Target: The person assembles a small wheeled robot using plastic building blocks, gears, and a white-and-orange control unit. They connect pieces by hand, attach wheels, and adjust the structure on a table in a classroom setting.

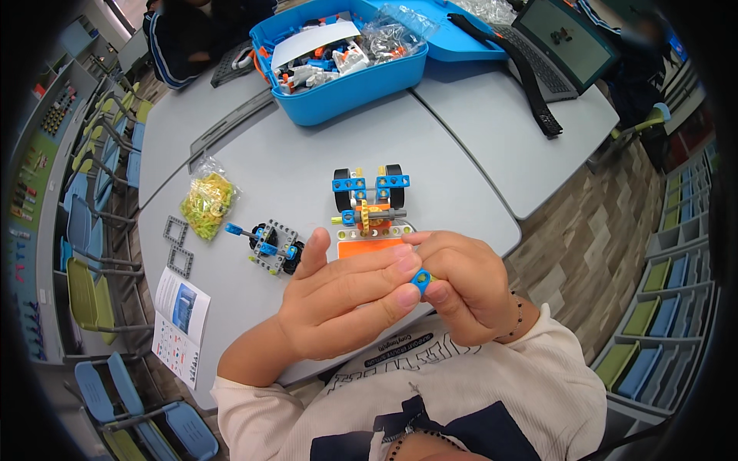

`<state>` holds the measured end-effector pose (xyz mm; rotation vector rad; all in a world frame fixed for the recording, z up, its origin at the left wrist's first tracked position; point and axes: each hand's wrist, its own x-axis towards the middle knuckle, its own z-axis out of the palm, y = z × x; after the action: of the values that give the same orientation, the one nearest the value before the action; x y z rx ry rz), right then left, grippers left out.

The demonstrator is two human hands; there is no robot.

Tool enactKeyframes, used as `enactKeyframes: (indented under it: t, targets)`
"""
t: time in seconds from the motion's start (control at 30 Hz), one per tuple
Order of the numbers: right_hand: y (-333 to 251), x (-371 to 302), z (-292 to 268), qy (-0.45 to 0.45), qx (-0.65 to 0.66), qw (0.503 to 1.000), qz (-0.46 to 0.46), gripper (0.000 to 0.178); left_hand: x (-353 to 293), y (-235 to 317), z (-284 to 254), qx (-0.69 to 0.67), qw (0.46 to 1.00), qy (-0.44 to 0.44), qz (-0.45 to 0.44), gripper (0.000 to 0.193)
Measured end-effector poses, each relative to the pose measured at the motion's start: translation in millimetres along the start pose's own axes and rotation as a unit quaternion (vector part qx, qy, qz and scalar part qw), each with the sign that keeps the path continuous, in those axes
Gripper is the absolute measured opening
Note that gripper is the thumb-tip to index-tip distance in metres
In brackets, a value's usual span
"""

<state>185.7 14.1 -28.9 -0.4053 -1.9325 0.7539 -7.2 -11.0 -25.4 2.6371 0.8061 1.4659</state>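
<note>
Close to my chest, both hands meet over a small blue building-toy connector (420,280) with a hole through it. My left hand (342,300) pinches it between thumb and fingertips. From the other side my right hand (466,283) is closed on a yellow-green bit at the connector's edge, which its fingers mostly cover. Just beyond the hands stands a wheeled model (372,211) with black tyres, blue beams, a yellow gear and an orange block. A smaller grey and blue assembly (270,247) with black wheels lies left of it.
A blue tub (338,107) of loose parts stands at the back, beside its lid (450,38) and a laptop (557,58). A bag of yellow-green pieces (207,206), grey frames (179,246) and a booklet (181,323) lie left. People sit across the table.
</note>
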Motion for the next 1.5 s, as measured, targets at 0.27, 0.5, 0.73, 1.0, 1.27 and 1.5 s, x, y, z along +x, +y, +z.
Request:
enactKeyframes:
  t: [0.27,0.5,0.73,1.0,1.27,1.5]
  targets:
    - [3,-1,-5,-0.017,-0.034,0.999,0.006,0.017,-2,2,13,-0.048,0.997,0.039,-0.035,0.029]
    - [8,-8,-17,-0.054,0.040,0.995,0.073,0.016,2,1,15,-0.023,0.999,0.011,-0.046,0.032]
    - [30,-7,-24,0.012,-0.022,0.994,0.108,0.011,14,-12,11,0.095,0.991,0.018,-0.092,0.038]
    - [50,13,-25,-0.041,-0.223,0.973,-0.031,0.015,15,-51,-3,0.001,0.988,-0.074,-0.137,0.038]
    - [43,19,-28,-0.051,-0.271,0.959,-0.069,0.016,8,-60,9,-0.080,0.980,-0.091,-0.156,0.016]
    - [38,25,-30,-0.064,-0.301,0.948,-0.084,0.016,9,-58,10,-0.071,0.980,-0.097,-0.158,0.016]
